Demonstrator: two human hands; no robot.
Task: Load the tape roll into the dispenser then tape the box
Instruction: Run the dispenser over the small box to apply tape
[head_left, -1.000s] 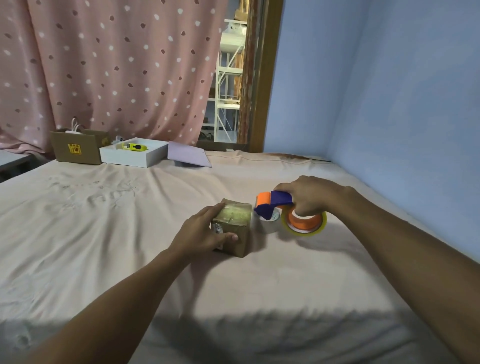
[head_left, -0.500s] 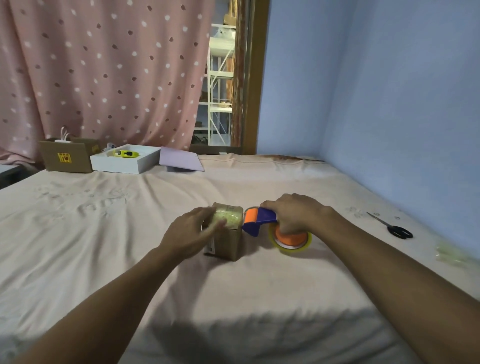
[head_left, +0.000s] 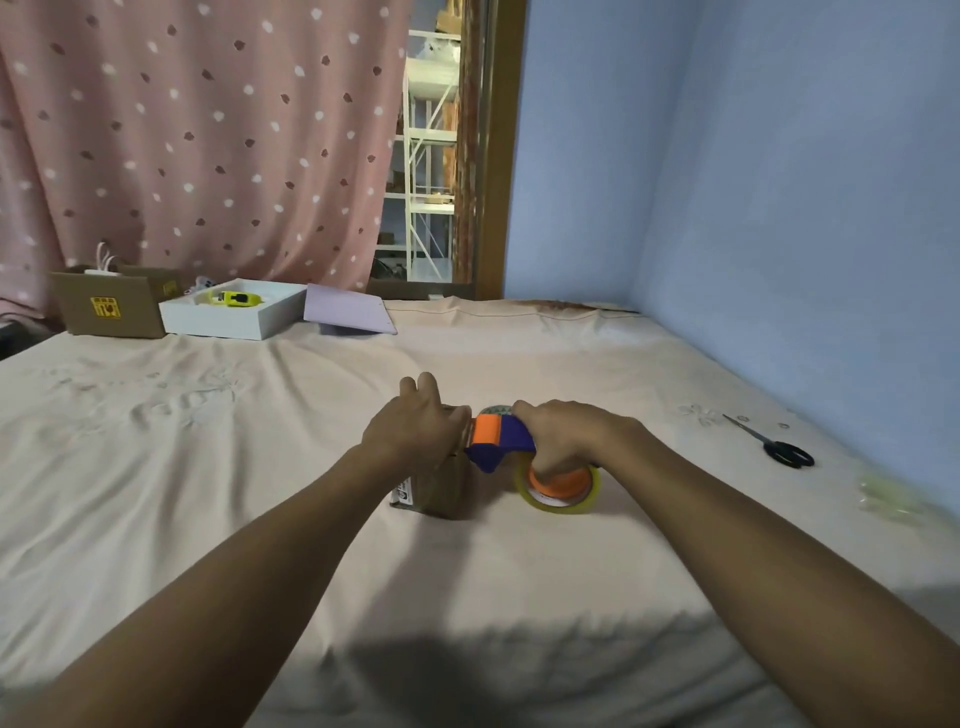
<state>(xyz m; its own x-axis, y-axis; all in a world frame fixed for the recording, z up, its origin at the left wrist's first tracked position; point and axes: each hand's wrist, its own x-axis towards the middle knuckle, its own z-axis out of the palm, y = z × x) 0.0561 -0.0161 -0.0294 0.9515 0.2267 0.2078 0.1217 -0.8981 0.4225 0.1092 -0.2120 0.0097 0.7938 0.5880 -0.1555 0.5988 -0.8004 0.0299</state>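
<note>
Mid-bed, toward the right edge, the left hand (head_left: 415, 431) lies flat over the small box (head_left: 441, 486), pinning it. The right hand (head_left: 563, 439) is wrapped tight around the dispenser (head_left: 501, 441) (roll (head_left: 558, 486) loaded) at the box's top. Soft bedding could let the box tip, wrinkling the tape.

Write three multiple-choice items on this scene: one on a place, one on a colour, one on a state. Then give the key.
1. Where do the black-handled scissors lie?
A. in the white tray
B. on the beige sheet, right of the hands
C. on the small brown cardboard box

2. What colour is the tape dispenser?
A. orange and blue
B. green
C. white

3. What is the right hand doing?
A. resting open
B. gripping the dispenser
C. holding scissors

Key: B, they lie near the wall; A, both colours show; B, its fingers wrap the dispenser.
</note>
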